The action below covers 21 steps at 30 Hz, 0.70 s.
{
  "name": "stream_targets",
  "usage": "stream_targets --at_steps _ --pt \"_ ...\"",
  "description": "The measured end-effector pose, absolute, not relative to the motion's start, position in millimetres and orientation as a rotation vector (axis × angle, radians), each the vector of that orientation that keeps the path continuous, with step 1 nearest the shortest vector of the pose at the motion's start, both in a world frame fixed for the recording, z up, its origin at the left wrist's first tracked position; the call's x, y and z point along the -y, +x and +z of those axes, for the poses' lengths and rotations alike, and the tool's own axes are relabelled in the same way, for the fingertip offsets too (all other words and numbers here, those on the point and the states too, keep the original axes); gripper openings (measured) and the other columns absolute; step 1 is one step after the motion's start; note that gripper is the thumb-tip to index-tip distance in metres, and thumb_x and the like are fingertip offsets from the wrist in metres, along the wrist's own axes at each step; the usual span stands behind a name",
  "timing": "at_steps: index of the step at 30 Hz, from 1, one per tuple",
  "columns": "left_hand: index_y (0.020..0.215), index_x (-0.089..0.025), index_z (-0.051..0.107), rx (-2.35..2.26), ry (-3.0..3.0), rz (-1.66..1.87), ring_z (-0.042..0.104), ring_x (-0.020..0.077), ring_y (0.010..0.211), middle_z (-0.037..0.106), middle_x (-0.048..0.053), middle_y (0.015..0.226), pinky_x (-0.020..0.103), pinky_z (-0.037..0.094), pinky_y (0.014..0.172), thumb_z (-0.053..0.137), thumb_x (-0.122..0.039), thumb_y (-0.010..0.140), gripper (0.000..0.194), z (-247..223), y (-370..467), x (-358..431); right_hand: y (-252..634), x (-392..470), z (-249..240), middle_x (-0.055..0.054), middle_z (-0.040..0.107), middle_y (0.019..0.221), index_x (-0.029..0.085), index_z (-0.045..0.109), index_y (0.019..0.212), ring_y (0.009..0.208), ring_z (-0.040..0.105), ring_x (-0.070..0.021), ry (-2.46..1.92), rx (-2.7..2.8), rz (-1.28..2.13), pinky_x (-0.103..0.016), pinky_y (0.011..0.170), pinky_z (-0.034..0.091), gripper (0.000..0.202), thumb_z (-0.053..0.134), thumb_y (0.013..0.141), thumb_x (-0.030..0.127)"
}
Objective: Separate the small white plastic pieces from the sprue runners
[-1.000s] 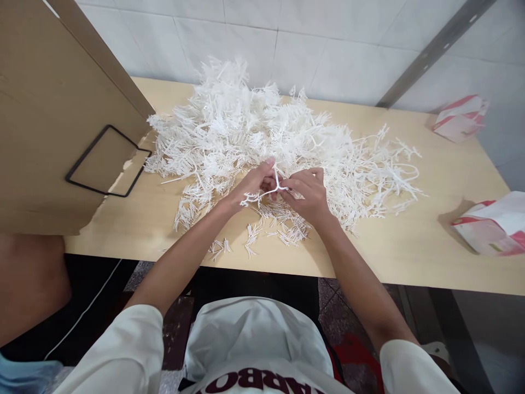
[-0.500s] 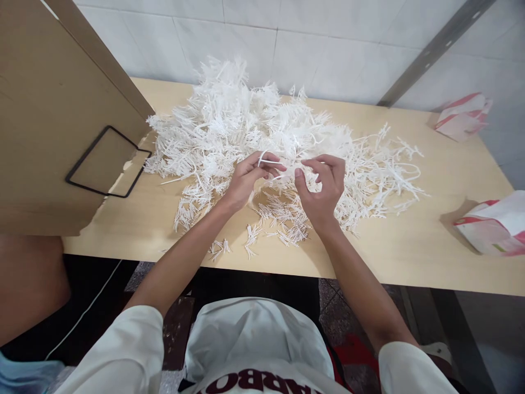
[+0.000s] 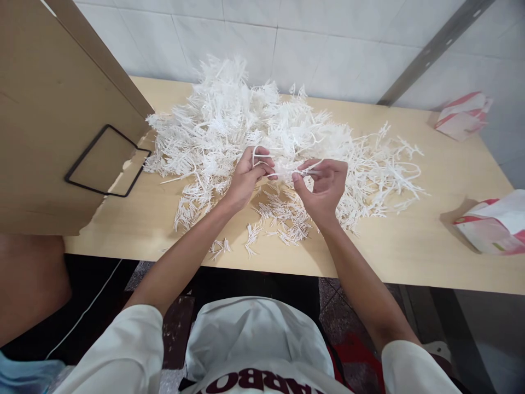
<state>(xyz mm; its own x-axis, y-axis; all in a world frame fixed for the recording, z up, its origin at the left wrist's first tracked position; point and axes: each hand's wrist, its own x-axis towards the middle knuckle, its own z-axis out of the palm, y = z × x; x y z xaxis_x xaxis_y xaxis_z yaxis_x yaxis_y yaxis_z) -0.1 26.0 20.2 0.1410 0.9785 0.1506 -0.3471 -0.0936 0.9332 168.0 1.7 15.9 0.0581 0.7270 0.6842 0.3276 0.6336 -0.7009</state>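
A big heap of thin white branched plastic pieces (image 3: 241, 117) spreads over the wooden table. Over its front edge, my left hand (image 3: 249, 174) grips a thin white plastic strand (image 3: 262, 155) that loops around its fingers. My right hand (image 3: 324, 185), a little to the right, pinches white strand ends between thumb and forefinger. The fingertips of both hands are close together but apart. Exactly where the held strands end is hard to see against the white heap. Small loose white bits (image 3: 283, 219) lie below the hands.
A cardboard sheet (image 3: 61, 120) stands at the left, with a black wire frame (image 3: 109, 161) by its lower edge. Two red-and-white paper packets (image 3: 492, 224) are on the right side of the table (image 3: 410, 251). A tiled wall (image 3: 328, 54) rises behind. Another person's limb (image 3: 33, 284) shows at lower left.
My right thumb and forefinger have closed on white strands. The strand in my left hand has shifted and now bows around the fingers.
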Motion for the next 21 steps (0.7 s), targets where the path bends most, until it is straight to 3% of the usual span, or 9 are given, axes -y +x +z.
stream_targets --at_steps 2,6,9,12,15,21 --pt "0.105 -0.024 0.05 -0.806 1.087 1.294 0.059 0.007 0.07 0.059 -0.002 0.089 0.026 0.053 0.072 0.054 -0.012 0.078 0.03 20.9 0.3 -25.5 167.5 0.9 16.3 -0.002 0.058 0.093 0.03 0.047 0.115 0.086 0.063 -0.0166 -0.893 1.541 0.344 -0.037 0.076 0.056 0.036 0.064 0.085 0.04" --pt "0.105 -0.023 0.056 -0.756 1.2 1.154 0.058 0.0089 0.074 0.06 0.0 0.09 0.023 0.051 0.07 0.06 -0.032 0.085 0.022 23.4 -3.0 -22.4 166.9 3.6 15.3 -0.005 0.06 0.097 0.027 0.059 0.1 0.091 0.064 -0.0193 -0.91 1.636 0.315 -0.04 0.074 0.057 0.017 0.06 0.088 0.039" --pt "0.101 -0.022 0.06 -0.742 1.334 1.111 0.056 0.0094 0.077 0.06 0.002 0.095 0.021 0.046 0.067 0.072 -0.047 0.077 0.037 23.4 -3.8 -20.3 166.9 2.6 13.7 -0.003 0.064 0.104 0.029 0.06 0.107 0.091 0.066 -0.0174 -0.921 1.63 0.434 -0.036 0.072 0.058 0.023 0.065 0.087 0.039" --pt "0.093 -0.021 0.059 -0.784 1.388 1.075 0.051 0.0079 0.069 0.059 0.0 0.086 0.02 0.041 0.06 0.081 -0.047 0.067 0.043 20.2 -1.6 -20.4 168.5 0.4 14.0 0.0 0.068 0.102 0.032 0.062 0.11 0.085 0.067 -0.0139 -0.934 1.606 0.526 -0.033 0.073 0.059 0.025 0.066 0.087 0.039" --pt "0.088 -0.021 0.06 -0.838 1.416 1.129 0.049 0.008 0.063 0.055 -0.001 0.076 0.022 0.039 0.058 0.079 -0.046 0.072 0.035 16.7 0.1 -21.5 170.4 -1.7 15.4 0.0 0.067 0.107 0.032 0.067 0.11 0.082 0.068 -0.0126 -0.971 1.599 0.556 -0.031 0.069 0.06 0.023 0.062 0.09 0.041" --pt "0.109 -0.026 0.065 -0.904 1.566 1.221 0.049 0.0101 0.066 0.06 0.0 0.083 0.024 0.038 0.062 0.067 -0.043 0.084 0.031 20.2 -2.7 -20.9 169.3 -3.4 12.3 0.001 0.07 0.102 0.032 0.066 0.113 0.078 0.07 -0.0125 -1.009 1.546 0.607 -0.032 0.073 0.062 0.025 0.058 0.092 0.043"
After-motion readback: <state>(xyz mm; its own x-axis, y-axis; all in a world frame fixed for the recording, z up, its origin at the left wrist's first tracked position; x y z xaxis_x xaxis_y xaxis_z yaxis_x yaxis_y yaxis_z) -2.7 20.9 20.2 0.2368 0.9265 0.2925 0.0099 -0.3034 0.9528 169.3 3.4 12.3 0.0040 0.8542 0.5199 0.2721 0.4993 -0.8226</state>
